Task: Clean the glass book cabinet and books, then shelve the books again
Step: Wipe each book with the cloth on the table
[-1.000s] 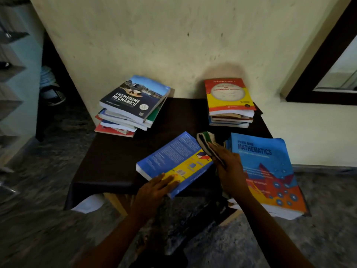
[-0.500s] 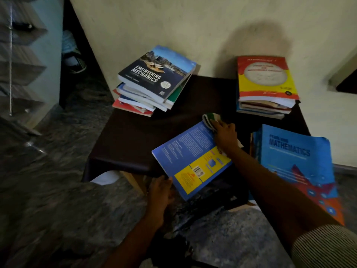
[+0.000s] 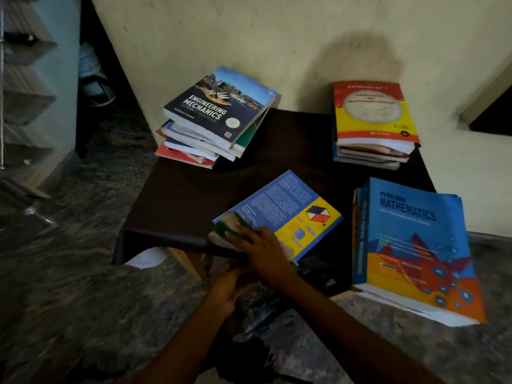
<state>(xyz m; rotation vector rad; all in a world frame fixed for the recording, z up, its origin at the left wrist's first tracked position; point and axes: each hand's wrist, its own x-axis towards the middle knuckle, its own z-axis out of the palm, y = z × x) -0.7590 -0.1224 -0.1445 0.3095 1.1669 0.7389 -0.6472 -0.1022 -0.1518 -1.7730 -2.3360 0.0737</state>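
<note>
Four lots of books are sitting on the dark-clothed table [image 3: 194,189]: a Mechanics stack [image 3: 219,112] far left, a red-yellow stack [image 3: 371,112] far right, a Mathematics book [image 3: 415,245] near right, and the blue-yellow book [image 3: 279,209] I am wiping. That book is lying back cover up in the near middle, with its near end jutting past the table edge.

I am pressing the cloth [image 3: 230,225] onto its near-left corner with the right hand [image 3: 263,253]. The fingers [image 3: 241,236] are lying fairly flat over the cloth rather than bunching it. The left hand [image 3: 224,286] is sitting just below that overhanging end. Its fingers are hidden by the right hand and the shadow, so I cannot tell whether they are gripping the book or only bracing it.

I am judging this a thick paperback: fairly heavy, flexible in the cover, and glossy enough to skid on the cloth-covered table under a sideways wipe. Because it is overhanging, hard pressure on the near end could be tipping it off. To lift it, I am planning on pinching the spine side, with a thumb on top and fingers beneath. I would not take it by a cover corner, which would be bending or creasing.
</note>
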